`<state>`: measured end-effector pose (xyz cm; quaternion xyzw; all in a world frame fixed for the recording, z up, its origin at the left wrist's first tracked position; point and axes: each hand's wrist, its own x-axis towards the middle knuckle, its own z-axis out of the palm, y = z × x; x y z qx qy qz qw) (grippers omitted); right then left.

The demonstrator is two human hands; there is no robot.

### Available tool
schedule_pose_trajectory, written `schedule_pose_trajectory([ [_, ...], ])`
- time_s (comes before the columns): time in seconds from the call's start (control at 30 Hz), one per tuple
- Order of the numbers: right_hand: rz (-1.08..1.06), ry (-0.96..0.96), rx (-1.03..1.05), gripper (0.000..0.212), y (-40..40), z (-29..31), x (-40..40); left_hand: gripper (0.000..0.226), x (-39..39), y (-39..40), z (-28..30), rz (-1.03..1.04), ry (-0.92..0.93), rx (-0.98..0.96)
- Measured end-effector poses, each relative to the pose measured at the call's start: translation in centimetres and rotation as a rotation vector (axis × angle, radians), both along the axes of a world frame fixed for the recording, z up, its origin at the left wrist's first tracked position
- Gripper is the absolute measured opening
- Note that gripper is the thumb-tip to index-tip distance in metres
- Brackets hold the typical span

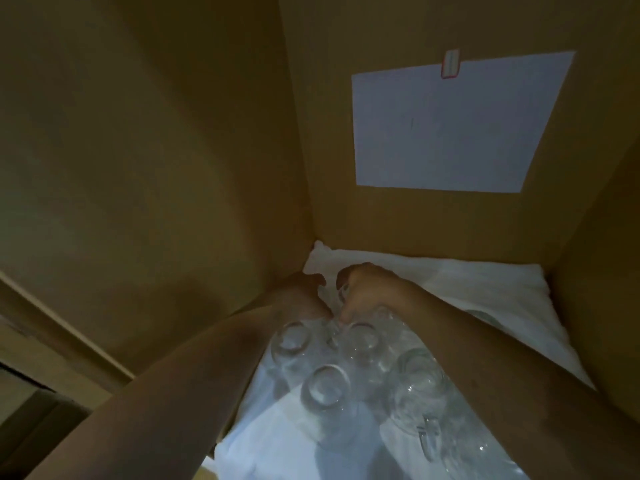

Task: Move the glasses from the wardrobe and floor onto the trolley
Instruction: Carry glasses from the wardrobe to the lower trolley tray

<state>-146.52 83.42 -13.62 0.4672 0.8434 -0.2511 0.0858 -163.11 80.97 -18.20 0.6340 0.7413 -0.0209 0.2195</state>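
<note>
Two bare forearms reach forward from the bottom of the view into a dim brown wooden wardrobe compartment (173, 133). Below them stands a cluster of clear, round-bodied drinking glasses (325, 389), upside down and packed close together on a crumpled white cloth (450, 282) that lines the compartment floor. One clear glass at the lower right has a small metal clasp on its side. The left hand (301, 292) is at the far left corner of the cluster, fingers curled inward; the dark picture does not show whether it holds a glass. The right hand (363, 289) is just beside it, fingers bent down and pinching the top of a glass at the back of the group. The two hands nearly touch. On the back wall, a plain white sheet of paper (450, 126) hangs from a small red-edged strip of tape (451, 64).
</note>
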Motion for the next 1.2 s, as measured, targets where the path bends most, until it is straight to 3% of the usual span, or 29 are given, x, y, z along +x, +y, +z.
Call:
schedule_pose_trajectory([
  [0.23,-0.044,0.005,-0.023,0.070,-0.2,0.2,0.0,0.089,-0.6,0.8,0.4,0.041,-0.062,-0.002],
  [0.33,-0.104,0.048,-0.008,0.071,-0.5,0.7,0.0,0.085,-0.5,0.8,0.9,0.000,-0.027,0.049],
  [0.47,-0.268,0.203,0.126,0.075,-0.7,2.5,0.5,0.060,-0.8,0.8,3.2,-0.015,-0.010,0.281],
  [0.57,-0.524,0.351,0.275,0.068,-0.5,4.6,1.2,0.049,-1.0,0.5,6.1,0.088,-0.027,0.523],
  [0.67,-0.811,0.619,0.349,0.070,-0.8,6.7,2.4,0.054,-0.8,0.1,8.9,0.294,-0.308,0.702],
  [0.8,-1.066,1.208,0.276,0.074,-2.6,8.4,4.0,0.059,0.6,-0.8,11.8,0.493,-0.736,0.821],
  [0.9,-1.142,1.616,0.051,0.069,-3.9,9.3,5.3,0.053,2.3,-1.8,13.6,0.612,-1.279,0.655],
  [0.97,-1.097,1.792,-0.101,0.048,-5.1,10.0,6.4,0.038,2.9,-2.4,15.0,0.593,-1.574,0.439],
  [1.03,-1.052,1.895,-0.242,0.027,-6.3,10.6,7.2,0.036,3.4,-3.1,16.0,0.533,-1.697,0.268],
  [1.2,-1.005,2.049,-0.372,0.032,-9.8,11.0,8.3,0.029,4.8,-5.8,16.6,0.474,-1.929,0.084],
])
